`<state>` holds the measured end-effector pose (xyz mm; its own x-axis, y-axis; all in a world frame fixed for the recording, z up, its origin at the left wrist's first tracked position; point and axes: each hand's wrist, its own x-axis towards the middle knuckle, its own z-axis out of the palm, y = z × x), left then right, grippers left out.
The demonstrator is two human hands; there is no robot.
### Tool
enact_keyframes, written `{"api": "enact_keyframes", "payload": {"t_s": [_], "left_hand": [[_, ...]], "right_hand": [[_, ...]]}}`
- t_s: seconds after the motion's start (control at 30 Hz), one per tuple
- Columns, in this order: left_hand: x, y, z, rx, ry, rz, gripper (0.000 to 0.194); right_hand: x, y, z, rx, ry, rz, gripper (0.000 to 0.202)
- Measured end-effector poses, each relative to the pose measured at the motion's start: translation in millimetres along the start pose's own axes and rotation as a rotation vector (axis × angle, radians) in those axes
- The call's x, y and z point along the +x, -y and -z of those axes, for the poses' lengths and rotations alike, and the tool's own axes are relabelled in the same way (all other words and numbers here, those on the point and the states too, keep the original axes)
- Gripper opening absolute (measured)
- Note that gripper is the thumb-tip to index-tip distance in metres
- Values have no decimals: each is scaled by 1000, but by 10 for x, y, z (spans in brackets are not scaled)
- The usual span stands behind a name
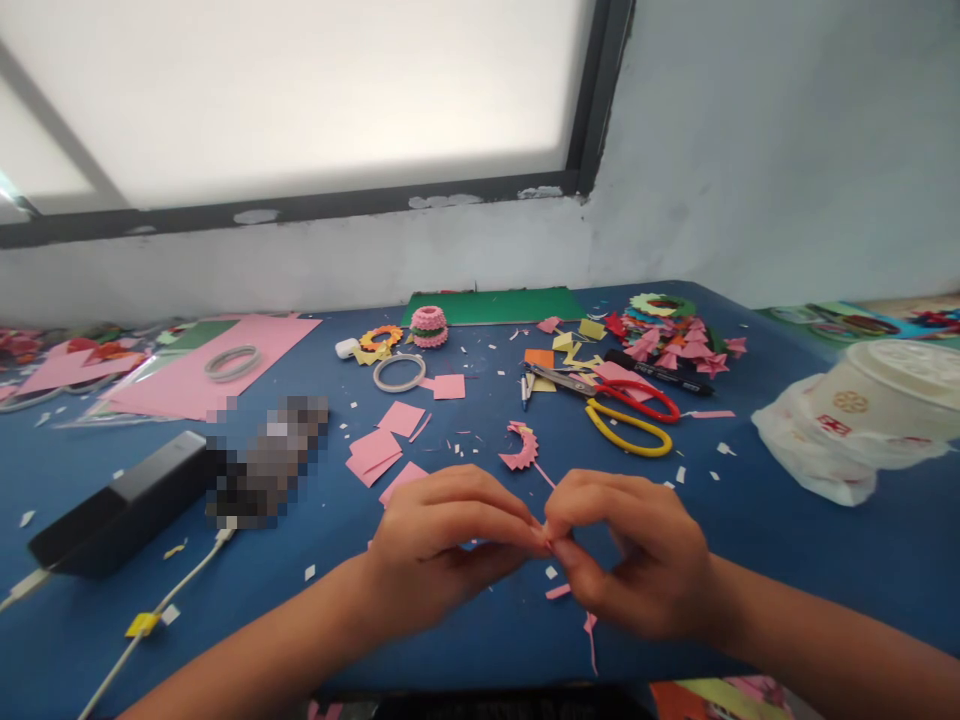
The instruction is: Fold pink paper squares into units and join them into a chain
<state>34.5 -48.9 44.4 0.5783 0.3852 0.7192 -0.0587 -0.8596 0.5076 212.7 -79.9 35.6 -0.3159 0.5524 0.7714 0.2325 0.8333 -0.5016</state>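
Note:
My left hand (pixel 450 540) and my right hand (pixel 637 550) meet fingertip to fingertip above the blue table. Both are closed in a pinch on a small piece of pink paper (pixel 548 544), mostly hidden by the fingers. Just beyond them lies a curved, zigzag-edged pink folded-paper piece (pixel 521 447). A thin pink strip (pixel 546 478) runs from near it toward my right hand. Pink paper squares (pixel 375 452) are scattered beyond my left hand. Below my right hand, narrow pink paper scraps (pixel 590 630) lie on the table.
Scissors (pixel 630 425) with red and yellow handles lie beyond my right hand, near a black marker (pixel 660 372). A bagged cup (pixel 862 420) stands right. At left are a black box (pixel 120 500) and a white cable (pixel 187 580). Tape rolls (pixel 400 387) lie farther back.

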Motion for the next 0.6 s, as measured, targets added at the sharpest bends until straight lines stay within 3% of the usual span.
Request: {"api": "enact_keyframes", "payload": {"t_s": [0.13, 0.23, 0.6], "left_hand": [[33, -17, 14, 79, 13, -97, 3], [62, -21, 22, 133, 11, -140, 5], [59, -21, 14, 264, -5, -166, 4]], "right_hand": [[-7, -3, -3, 26, 17, 10, 14], [-11, -7, 0, 39, 40, 22, 14], [-22, -28, 29, -35, 51, 86, 8]]}}
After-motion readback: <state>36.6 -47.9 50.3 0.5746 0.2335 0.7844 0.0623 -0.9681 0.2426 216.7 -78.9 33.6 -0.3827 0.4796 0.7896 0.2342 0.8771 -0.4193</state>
